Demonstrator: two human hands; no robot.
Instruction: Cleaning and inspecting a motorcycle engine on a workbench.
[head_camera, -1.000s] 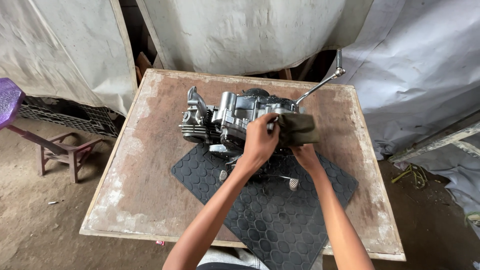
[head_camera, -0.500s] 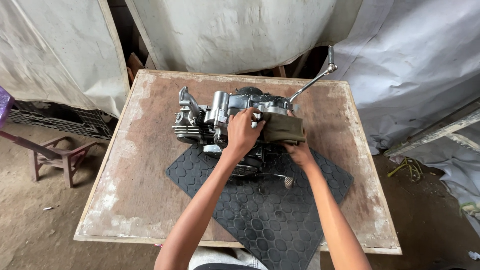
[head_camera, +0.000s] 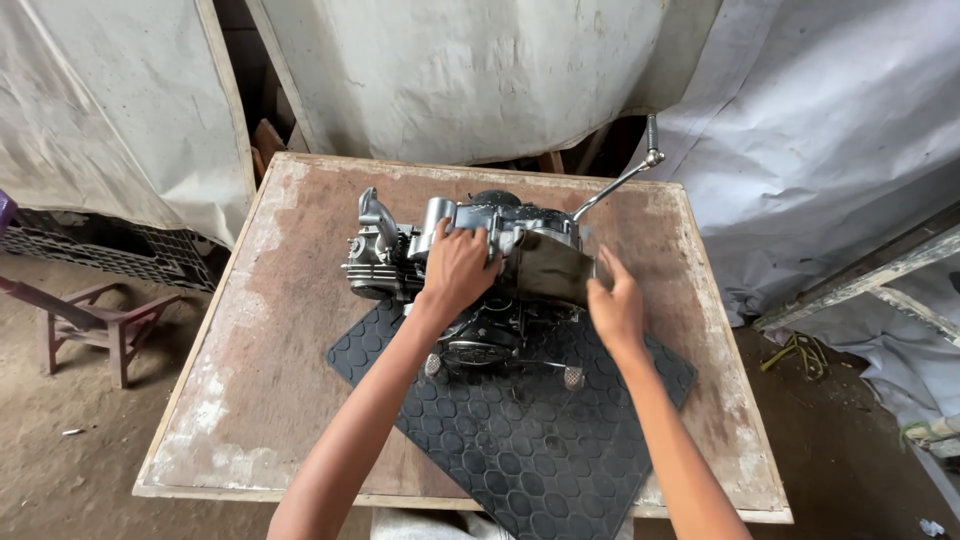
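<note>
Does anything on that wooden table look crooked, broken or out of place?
The black rubber mat lies skewed, one corner hanging past the table's near edge. The tabletop is worn pale along its left side. The engine itself, held by the left hand and right hand, shows no clear damage.

silver-grey engine (head_camera: 470, 250) on black hexagon-patterned mat (head_camera: 520, 440); worn brown table (head_camera: 290, 330).

Both bare forearms are reaching up from the bottom edge, angling slightly toward each other as they extend away from the body. The left hand (head_camera: 457, 270) is lying palm down with its fingers curled over and gripping, the wrist bent a little forward. The right hand (head_camera: 615, 305) is standing more on edge, fingers held together and pointing away, thumb side up, pressing flat rather than closing into a grip.
</note>
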